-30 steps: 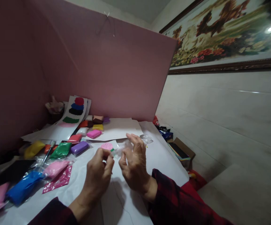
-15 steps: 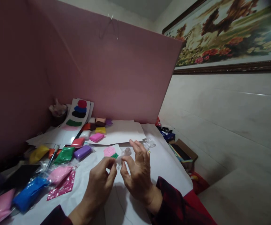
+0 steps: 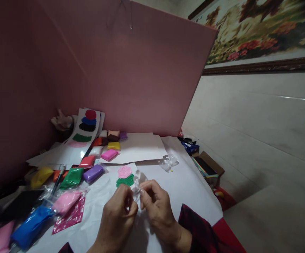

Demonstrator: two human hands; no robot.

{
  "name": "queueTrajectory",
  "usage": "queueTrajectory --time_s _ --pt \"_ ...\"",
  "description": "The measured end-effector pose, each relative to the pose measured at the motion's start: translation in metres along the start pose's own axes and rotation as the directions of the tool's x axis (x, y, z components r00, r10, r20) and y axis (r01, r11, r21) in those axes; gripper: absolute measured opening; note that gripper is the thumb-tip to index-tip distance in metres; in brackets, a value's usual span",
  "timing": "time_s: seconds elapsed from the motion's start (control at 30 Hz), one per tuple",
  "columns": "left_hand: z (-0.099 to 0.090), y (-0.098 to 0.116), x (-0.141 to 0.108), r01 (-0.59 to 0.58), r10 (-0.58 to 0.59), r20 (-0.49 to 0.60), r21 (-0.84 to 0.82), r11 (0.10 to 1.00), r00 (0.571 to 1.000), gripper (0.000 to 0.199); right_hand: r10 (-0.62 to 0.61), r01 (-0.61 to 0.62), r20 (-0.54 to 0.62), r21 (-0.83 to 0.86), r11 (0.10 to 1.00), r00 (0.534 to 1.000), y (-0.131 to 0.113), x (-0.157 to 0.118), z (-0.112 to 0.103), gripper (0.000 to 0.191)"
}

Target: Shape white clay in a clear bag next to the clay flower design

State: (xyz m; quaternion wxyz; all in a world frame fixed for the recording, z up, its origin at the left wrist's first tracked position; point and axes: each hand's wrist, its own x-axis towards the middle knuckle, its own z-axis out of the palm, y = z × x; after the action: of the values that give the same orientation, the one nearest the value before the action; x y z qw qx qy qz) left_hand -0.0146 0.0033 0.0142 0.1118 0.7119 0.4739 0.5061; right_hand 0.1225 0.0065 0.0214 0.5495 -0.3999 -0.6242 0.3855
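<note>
Between my two hands is a crumpled, see-through plastic bag (image 3: pixel 137 180). My left hand (image 3: pixel 117 215) pinches its near left edge between thumb and forefinger. Thumb and fingers of my right hand (image 3: pixel 159 212) close on its right side, with the other fingers curled in. What the bag holds, if anything, I cannot make out. Just beyond the hands, a textured pink patch (image 3: pixel 125 171) sits above a ridged green patch (image 3: pixel 125 181) on a white sheet. Another clear crumpled wrapper (image 3: pixel 169 162) lies to the right, a tiny yellow bit beside it.
Left on the table are packets of coloured clay: purple (image 3: pixel 93 173), green (image 3: pixel 72 178), blue (image 3: pixel 33 221) and several more. A sheet with coloured patches (image 3: pixel 85 130) leans at the back left. White boards (image 3: pixel 139 147) lie behind. An open carton (image 3: pixel 207 165) stands beyond the right edge.
My right hand's raised, spread fingers have curled in around the bag. Both hands sit lower in view, and more of the green patch shows. The view has shifted slightly.
</note>
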Motion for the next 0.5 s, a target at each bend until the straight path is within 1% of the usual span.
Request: queueTrajectory --time_s 0.03,0.07,0.1,0.13,0.17,0.2,0.27,0.33,0.43,0.5 --pt "0.000 0.002 0.000 0.027 -0.027 0.007 -0.041 0.999 1.000 0.013 0.122 -0.126 0.040 0.151 0.980 0.992 -0.002 0.000 0.000 0.019" --pt "-0.001 0.004 0.000 0.059 -0.058 0.011 -0.077 0.995 0.998 0.012 0.214 -0.231 0.090 0.276 0.933 0.973 -0.004 0.001 0.000 0.022" --pt "-0.001 0.005 0.000 0.100 -0.099 0.014 -0.118 0.988 0.995 0.011 0.279 -0.312 0.142 0.369 0.875 0.950 -0.005 0.002 0.000 0.024" --pt "-0.002 0.007 0.001 0.150 -0.150 0.012 -0.158 0.976 0.989 0.009 0.316 -0.365 0.184 0.427 0.827 0.931 -0.005 0.004 0.000 0.027" --pt "-0.004 0.009 0.002 0.209 -0.212 0.008 -0.201 0.957 0.977 0.006 0.332 -0.393 0.210 0.454 0.800 0.920 -0.005 0.005 -0.001 0.030" --pt "-0.005 0.010 0.004 0.290 -0.290 0.034 -0.239 0.927 0.956 0.003 0.337 -0.401 0.218 0.461 0.791 0.916 -0.003 0.006 -0.001 0.032" --pt "-0.008 0.013 0.007 0.433 -0.435 0.064 -0.306 0.848 0.898 0.006 0.304 -0.361 0.197 0.428 0.829 0.932 0.000 0.007 -0.003 0.034" --pt "-0.010 0.015 0.012 0.529 -0.540 0.081 -0.360 0.768 0.838 0.012 0.253 -0.288 0.142 0.375 0.881 0.957 0.004 0.005 -0.004 0.030" --pt "-0.013 0.017 0.017 0.626 -0.640 0.152 -0.464 0.627 0.753 0.021 0.165 -0.180 0.079 0.261 0.948 0.983 0.006 0.000 -0.006 0.022" --pt "-0.013 0.017 0.018 0.669 -0.674 0.229 -0.538 0.514 0.702 0.029 0.105 -0.113 0.055 0.166 0.980 0.993 0.006 -0.002 -0.008 0.020"
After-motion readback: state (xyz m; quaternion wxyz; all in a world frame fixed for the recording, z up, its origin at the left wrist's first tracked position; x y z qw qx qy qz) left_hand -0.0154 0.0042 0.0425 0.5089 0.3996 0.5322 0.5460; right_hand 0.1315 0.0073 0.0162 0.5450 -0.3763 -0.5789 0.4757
